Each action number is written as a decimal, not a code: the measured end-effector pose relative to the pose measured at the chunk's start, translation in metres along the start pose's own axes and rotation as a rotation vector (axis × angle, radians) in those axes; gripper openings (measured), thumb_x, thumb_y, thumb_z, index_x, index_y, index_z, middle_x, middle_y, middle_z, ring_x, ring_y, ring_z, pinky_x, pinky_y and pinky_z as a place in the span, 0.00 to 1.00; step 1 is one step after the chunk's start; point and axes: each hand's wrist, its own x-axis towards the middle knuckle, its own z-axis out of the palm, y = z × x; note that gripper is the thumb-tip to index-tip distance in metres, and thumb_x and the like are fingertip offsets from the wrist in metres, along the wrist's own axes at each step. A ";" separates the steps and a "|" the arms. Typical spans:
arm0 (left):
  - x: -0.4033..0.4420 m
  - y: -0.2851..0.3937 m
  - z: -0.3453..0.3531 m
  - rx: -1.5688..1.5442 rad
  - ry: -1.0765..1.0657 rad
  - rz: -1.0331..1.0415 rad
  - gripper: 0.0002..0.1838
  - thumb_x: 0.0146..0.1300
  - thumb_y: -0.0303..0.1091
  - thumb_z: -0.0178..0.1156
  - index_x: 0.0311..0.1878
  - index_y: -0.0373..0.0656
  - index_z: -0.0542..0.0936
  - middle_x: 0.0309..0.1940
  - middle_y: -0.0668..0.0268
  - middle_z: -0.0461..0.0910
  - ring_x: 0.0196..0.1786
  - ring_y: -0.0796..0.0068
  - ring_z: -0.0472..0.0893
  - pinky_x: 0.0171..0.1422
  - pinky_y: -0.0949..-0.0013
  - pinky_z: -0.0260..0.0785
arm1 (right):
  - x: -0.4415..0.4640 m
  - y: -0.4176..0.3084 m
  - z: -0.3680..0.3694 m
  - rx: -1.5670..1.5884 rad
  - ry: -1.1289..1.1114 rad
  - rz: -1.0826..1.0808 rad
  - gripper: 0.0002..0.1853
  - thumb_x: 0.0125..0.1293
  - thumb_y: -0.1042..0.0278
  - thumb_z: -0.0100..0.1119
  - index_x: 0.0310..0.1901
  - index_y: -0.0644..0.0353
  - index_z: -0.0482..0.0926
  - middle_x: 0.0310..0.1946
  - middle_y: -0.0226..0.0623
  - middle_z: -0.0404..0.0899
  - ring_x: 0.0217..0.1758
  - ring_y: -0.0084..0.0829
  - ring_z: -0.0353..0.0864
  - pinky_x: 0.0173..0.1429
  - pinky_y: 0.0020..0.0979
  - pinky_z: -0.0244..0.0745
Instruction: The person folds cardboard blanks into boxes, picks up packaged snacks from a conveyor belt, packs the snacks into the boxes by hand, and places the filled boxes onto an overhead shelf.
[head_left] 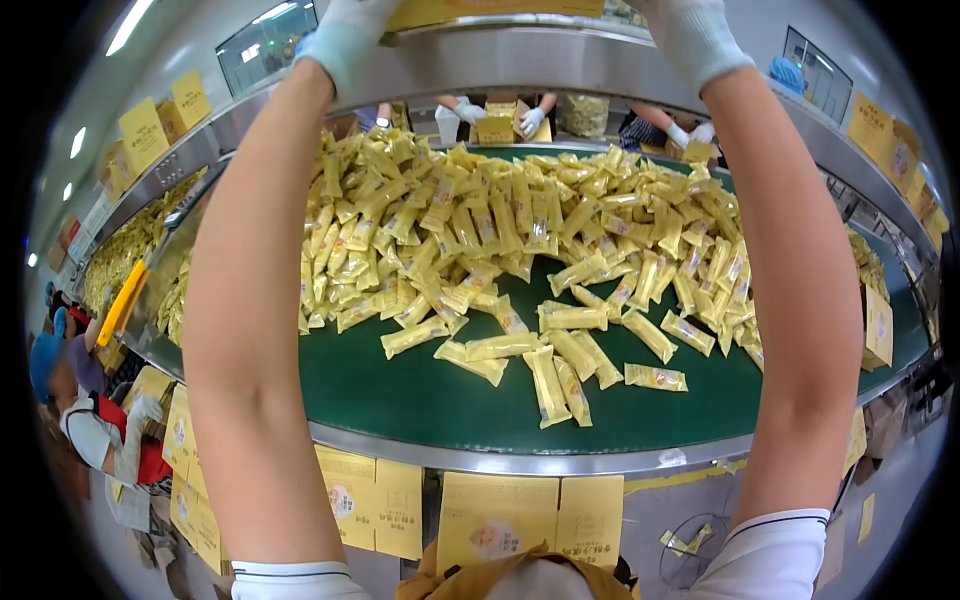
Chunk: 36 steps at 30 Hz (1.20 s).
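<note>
Both my arms reach up and forward over the belt. My left hand (352,35), in a white glove, is at the top edge beside the left end of a yellow carton (490,12) on the raised metal rail. My right hand (697,35), also gloved, is just off the carton's right end. The top of the frame cuts off the fingers of both hands, so their grip is hidden. Below my arms, a heap of yellow-wrapped snack packets (490,215) covers much of the green conveyor belt (380,400). Several loose packets (570,375) lie nearer to me.
A curved metal rail (520,60) crosses above the belt. Open yellow cartons (530,510) stand below its near edge. Across the belt, other people's gloved hands (530,122) work at boxes. A co-worker in a blue cap (45,362) is at left, near an orange-yellow handle (122,303).
</note>
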 end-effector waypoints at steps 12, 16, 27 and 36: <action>-0.076 -0.033 0.055 0.336 0.178 -0.025 0.25 0.70 0.43 0.63 0.64 0.37 0.75 0.44 0.56 0.83 0.41 0.66 0.82 0.51 0.60 0.73 | -0.070 0.085 0.044 -1.874 0.195 -0.805 0.29 0.77 0.40 0.41 0.65 0.53 0.74 0.54 0.49 0.82 0.55 0.53 0.78 0.66 0.47 0.68; -0.221 -0.075 0.055 0.389 -0.245 0.164 0.19 0.69 0.42 0.63 0.58 0.43 0.80 0.51 0.52 0.82 0.53 0.53 0.82 0.60 0.58 0.74 | -0.222 0.139 0.020 -1.418 0.047 -0.386 0.15 0.71 0.61 0.60 0.53 0.59 0.81 0.51 0.43 0.83 0.56 0.46 0.79 0.64 0.43 0.69; -0.364 -0.163 0.089 1.101 -0.826 -0.809 0.45 0.58 0.81 0.45 0.73 0.66 0.72 0.77 0.69 0.63 0.80 0.35 0.46 0.69 0.23 0.52 | -0.427 0.301 -0.065 -1.651 0.251 1.080 0.36 0.68 0.24 0.40 0.73 0.28 0.67 0.76 0.35 0.66 0.81 0.64 0.47 0.74 0.77 0.28; -0.435 -0.111 0.091 0.854 -0.845 -0.481 0.35 0.57 0.62 0.63 0.69 0.66 0.75 0.60 0.61 0.75 0.70 0.53 0.67 0.71 0.47 0.59 | -0.412 0.330 0.024 -1.644 0.100 0.727 0.33 0.70 0.36 0.46 0.74 0.37 0.67 0.70 0.33 0.73 0.78 0.59 0.53 0.77 0.73 0.30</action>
